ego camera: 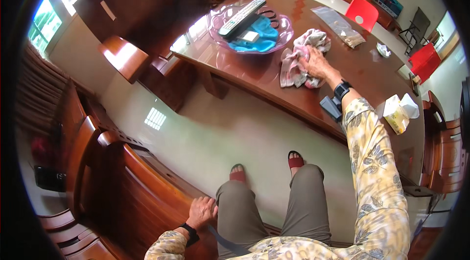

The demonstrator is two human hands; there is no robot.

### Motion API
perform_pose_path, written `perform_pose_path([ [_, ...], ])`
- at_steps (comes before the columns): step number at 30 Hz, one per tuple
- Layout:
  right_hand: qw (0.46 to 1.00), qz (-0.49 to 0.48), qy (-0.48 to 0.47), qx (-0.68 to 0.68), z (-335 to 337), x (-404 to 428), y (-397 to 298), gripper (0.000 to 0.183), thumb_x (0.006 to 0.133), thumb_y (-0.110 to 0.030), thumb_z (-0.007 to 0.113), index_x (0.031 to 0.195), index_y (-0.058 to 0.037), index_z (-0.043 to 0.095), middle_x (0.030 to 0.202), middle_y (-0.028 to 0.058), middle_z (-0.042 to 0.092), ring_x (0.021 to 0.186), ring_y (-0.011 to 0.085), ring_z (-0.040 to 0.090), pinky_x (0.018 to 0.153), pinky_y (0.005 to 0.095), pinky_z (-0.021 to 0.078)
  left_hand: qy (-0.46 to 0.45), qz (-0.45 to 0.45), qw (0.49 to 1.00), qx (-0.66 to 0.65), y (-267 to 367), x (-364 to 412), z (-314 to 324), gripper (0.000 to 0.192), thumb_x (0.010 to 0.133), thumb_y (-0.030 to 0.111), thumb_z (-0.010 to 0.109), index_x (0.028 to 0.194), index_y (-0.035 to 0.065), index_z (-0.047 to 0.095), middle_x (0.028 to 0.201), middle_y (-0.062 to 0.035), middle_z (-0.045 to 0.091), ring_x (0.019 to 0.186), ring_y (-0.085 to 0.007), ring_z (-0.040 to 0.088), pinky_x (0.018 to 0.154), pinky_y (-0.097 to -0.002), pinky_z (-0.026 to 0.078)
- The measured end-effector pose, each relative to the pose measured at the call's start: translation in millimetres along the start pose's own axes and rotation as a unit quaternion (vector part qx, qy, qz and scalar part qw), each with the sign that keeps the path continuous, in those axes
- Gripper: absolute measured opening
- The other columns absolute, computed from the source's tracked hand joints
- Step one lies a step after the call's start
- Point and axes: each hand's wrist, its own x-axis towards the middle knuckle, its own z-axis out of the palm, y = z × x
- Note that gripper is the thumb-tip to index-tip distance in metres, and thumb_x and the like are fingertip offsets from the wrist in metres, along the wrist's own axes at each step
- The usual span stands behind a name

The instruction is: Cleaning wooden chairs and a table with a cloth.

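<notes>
On the glossy wooden table (257, 72), my right hand (318, 64) presses on a crumpled pink and white cloth (293, 67), its fingers partly hidden in the folds. Left of the cloth is a clear purplish bowl (284, 34). In it lie a remote control (242, 17), a blue cloth (266, 36), a small white object (248, 36) and black-handled scissors (271, 17). My left hand (202, 211) rests on the wooden bench (165, 201) beside my left thigh, with nothing visible in it. Both wrists wear black bands, and a grey device sits by the right one.
A clear plastic bag (339, 26) lies beyond the cloth, near a crumpled white tissue (383, 50). A tissue pack (396, 115) stands at the table's right. Red chairs (361, 13) are along the far side. The table's near edge runs above my feet.
</notes>
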Motion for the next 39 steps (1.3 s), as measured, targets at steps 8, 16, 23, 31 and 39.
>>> perform_pose_path([
  [8,0.990,-0.022,0.111,-0.088,11,14,31,0.049,0.097,-0.031,0.051,0.129,0.0068,0.049,0.127,0.0314,0.054,0.120,0.0464,0.051,0.106,0.0502,0.0401,0.093,0.031,0.995,-0.015,5,10,9,0.024,0.087,0.035,0.067,0.083,0.0108,0.068,0.075,-0.0071,0.061,0.075,-0.0250,0.060,0.069,-0.0378,0.046],
  [16,0.999,0.049,-0.010,-0.001,-19,-110,-22,0.067,0.098,-0.036,0.051,0.143,0.0109,0.035,0.146,0.0322,0.041,0.138,0.0438,0.037,0.118,0.0466,0.0297,0.131,-0.009,0.991,-0.014,-3,-13,12,0.028,0.085,0.036,0.068,0.076,0.0094,0.067,0.071,-0.0096,0.062,0.074,-0.0298,0.062,0.070,-0.0411,0.047],
  [23,0.997,0.060,0.017,0.041,-42,-212,31,0.067,0.095,-0.039,0.053,0.144,0.0042,0.036,0.145,0.0293,0.042,0.139,0.0430,0.036,0.116,0.0478,0.0326,0.119,-0.011,0.993,0.000,-1,-8,25,0.034,0.089,0.039,0.064,0.076,0.0080,0.068,0.072,-0.0121,0.064,0.075,-0.0317,0.063,0.073,-0.0434,0.047],
  [31,0.992,0.107,0.055,0.031,-64,-298,58,0.063,0.094,-0.035,0.054,0.140,0.0050,0.040,0.141,0.0301,0.045,0.134,0.0436,0.041,0.114,0.0485,0.0346,0.119,-0.018,0.992,0.034,5,-10,26,0.039,0.092,0.041,0.061,0.071,0.0085,0.066,0.070,-0.0111,0.064,0.076,-0.0313,0.063,0.074,-0.0431,0.046],
  [39,0.991,0.110,0.062,0.043,-66,-311,60,0.063,0.093,-0.036,0.056,0.139,0.0055,0.042,0.141,0.0296,0.046,0.135,0.0423,0.042,0.113,0.0497,0.0348,0.086,-0.047,0.993,0.065,8,-9,35,0.045,0.093,0.047,0.055,0.076,0.0095,0.073,0.078,-0.0118,0.070,0.083,-0.0309,0.065,0.079,-0.0453,0.044],
])
